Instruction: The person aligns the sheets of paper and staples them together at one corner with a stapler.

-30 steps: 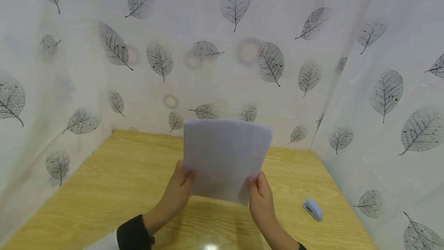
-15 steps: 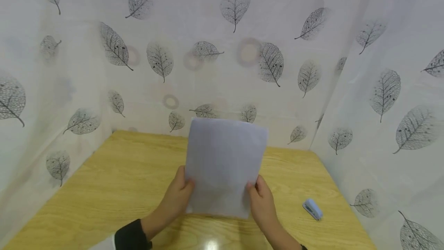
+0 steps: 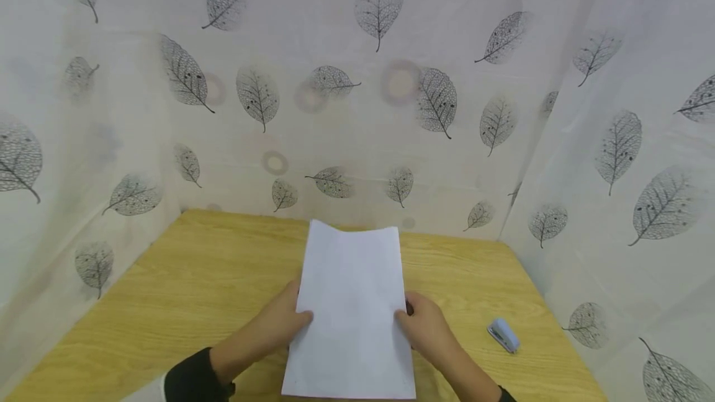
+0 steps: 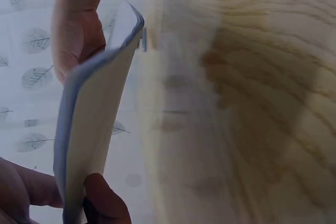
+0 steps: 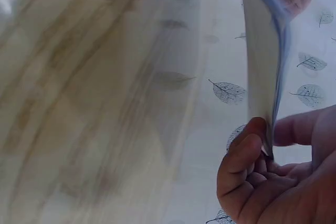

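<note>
A stack of white paper sheets [image 3: 352, 309] is held above the table, its far edge dipping in the middle. My left hand [image 3: 282, 318] grips the stack's left side, thumb on the upper face and fingers underneath. On the opposite side my right hand [image 3: 426, 327] pinches the edge the same way. From the side, the left wrist view has the paper stack [image 4: 97, 103] as a thin slab with several layers. In the right wrist view the right hand [image 5: 278, 171] has its fingers curled under the sheets [image 5: 265, 51].
A small light blue stapler [image 3: 504, 335] lies on the wooden table [image 3: 223, 265], right of the hands. White curtains [image 3: 346, 30] with a leaf print enclose the table at the back and both sides.
The stack has tipped from nearly upright towards flat, so its upper face now shows brighter and longer. Both hands keep their grip and have come lower. The stapler stays put.
</note>
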`<state>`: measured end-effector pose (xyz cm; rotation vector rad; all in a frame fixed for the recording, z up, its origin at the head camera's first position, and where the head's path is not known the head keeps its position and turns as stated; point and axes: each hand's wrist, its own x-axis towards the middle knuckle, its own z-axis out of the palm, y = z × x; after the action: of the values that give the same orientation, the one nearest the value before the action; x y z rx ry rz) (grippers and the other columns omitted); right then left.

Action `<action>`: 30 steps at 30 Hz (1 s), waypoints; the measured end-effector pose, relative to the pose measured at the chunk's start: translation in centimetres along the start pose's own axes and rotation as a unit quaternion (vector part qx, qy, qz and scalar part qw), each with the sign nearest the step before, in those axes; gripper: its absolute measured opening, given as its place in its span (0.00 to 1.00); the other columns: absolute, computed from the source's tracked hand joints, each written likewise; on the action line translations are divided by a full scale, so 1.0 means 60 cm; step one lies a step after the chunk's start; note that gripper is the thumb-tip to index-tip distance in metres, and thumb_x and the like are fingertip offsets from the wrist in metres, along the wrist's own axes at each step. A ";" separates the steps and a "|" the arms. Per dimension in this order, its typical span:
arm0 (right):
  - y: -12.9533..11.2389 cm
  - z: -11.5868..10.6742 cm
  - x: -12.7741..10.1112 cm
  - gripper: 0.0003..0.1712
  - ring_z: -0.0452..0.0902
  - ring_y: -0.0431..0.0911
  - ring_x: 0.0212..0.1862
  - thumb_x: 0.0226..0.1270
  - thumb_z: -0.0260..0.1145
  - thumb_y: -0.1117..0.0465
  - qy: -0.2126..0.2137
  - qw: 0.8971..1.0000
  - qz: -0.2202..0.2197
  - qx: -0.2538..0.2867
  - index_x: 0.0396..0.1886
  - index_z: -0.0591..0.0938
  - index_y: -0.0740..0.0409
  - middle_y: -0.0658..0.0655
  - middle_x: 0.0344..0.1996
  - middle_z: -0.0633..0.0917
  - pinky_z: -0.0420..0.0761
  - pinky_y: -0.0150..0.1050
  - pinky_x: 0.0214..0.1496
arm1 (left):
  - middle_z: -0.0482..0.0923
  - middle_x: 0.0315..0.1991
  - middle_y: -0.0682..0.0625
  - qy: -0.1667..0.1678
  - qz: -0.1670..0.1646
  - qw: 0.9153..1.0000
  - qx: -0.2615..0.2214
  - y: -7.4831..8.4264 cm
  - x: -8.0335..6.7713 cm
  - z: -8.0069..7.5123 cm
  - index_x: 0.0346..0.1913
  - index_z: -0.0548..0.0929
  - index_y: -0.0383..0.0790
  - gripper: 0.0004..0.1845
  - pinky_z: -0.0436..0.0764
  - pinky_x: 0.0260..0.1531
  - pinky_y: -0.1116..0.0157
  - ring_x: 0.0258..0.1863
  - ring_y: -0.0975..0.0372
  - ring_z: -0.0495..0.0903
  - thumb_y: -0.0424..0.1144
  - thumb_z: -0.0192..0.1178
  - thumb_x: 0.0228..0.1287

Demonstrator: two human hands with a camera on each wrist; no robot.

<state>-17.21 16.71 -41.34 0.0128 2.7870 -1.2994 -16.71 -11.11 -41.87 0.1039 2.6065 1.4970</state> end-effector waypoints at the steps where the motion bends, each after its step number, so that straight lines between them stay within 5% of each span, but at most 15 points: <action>1: 0.005 0.003 0.000 0.15 0.78 0.46 0.31 0.66 0.63 0.65 -0.009 1.000 -0.003 -0.007 0.49 0.82 0.69 0.58 0.33 0.84 0.81 0.37 0.24 | 0.72 0.65 0.28 -0.006 -0.006 1.000 0.000 -0.007 0.001 0.003 0.74 0.61 0.25 0.37 0.81 0.54 0.43 0.60 0.38 0.78 0.27 0.61 0.63; 10: 0.044 0.027 -0.003 0.18 0.79 0.47 0.32 0.58 0.67 0.68 -0.082 0.995 -0.021 -0.057 0.48 0.80 0.73 0.56 0.31 0.83 0.83 0.41 0.28 | 0.77 0.55 0.27 -0.050 -0.033 0.995 0.077 -0.049 0.001 0.028 0.65 0.65 0.18 0.35 0.79 0.57 0.42 0.57 0.36 0.79 0.27 0.68 0.57; 21: 0.048 0.041 -0.009 0.19 0.78 0.47 0.32 0.57 0.71 0.62 -0.064 0.979 0.011 -0.191 0.46 0.80 0.66 0.54 0.29 0.82 0.81 0.46 0.35 | 0.77 0.55 0.24 -0.050 -0.028 0.987 0.147 -0.062 -0.008 0.030 0.70 0.59 0.16 0.43 0.83 0.51 0.45 0.52 0.41 0.83 0.33 0.70 0.59; 26: 0.051 0.042 -0.012 0.19 0.76 0.47 0.30 0.57 0.73 0.57 -0.049 0.969 0.000 -0.241 0.44 0.79 0.63 0.53 0.27 0.81 0.79 0.46 0.33 | 0.81 0.48 0.31 -0.016 0.005 0.972 0.235 -0.058 -0.016 0.023 0.66 0.68 0.22 0.38 0.85 0.44 0.48 0.44 0.48 0.84 0.39 0.72 0.58; 30: 0.053 0.028 -0.012 0.27 0.82 0.51 0.38 0.60 0.74 0.53 -0.029 0.967 -0.026 -0.252 0.53 0.79 0.65 0.58 0.39 0.85 0.83 0.51 0.39 | 0.79 0.46 0.40 -0.001 0.036 0.957 0.287 -0.050 -0.018 0.020 0.60 0.78 0.32 0.29 0.83 0.41 0.49 0.44 0.50 0.80 0.42 0.73 0.58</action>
<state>-16.28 17.50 -44.78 -0.1226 2.9915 -0.5506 -15.42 -11.72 -44.95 0.2574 2.9745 0.7060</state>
